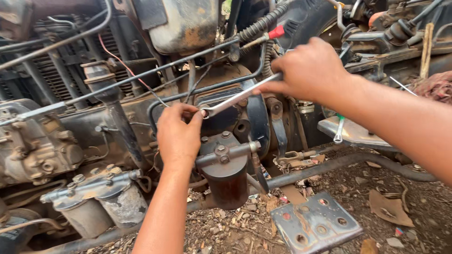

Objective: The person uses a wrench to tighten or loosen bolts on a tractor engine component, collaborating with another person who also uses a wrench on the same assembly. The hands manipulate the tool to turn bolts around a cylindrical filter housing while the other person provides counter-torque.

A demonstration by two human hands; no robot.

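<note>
Hands on a steel spanner [240, 96], we see our right hand [308, 70] gripping its handle, our left hand [179, 136] pinching its head just above the rusty filter canister [228, 181], perforated metal plate [315, 226] lying below the canister.

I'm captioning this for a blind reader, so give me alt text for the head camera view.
Two bare hands work a silver wrench on a rusty, greasy engine: the right hand grips the handle, the left hand steadies the wrench's head at a fitting. Below sit a brown cylindrical filter and, on the littered dirt, a grey metal plate with holes.
</note>
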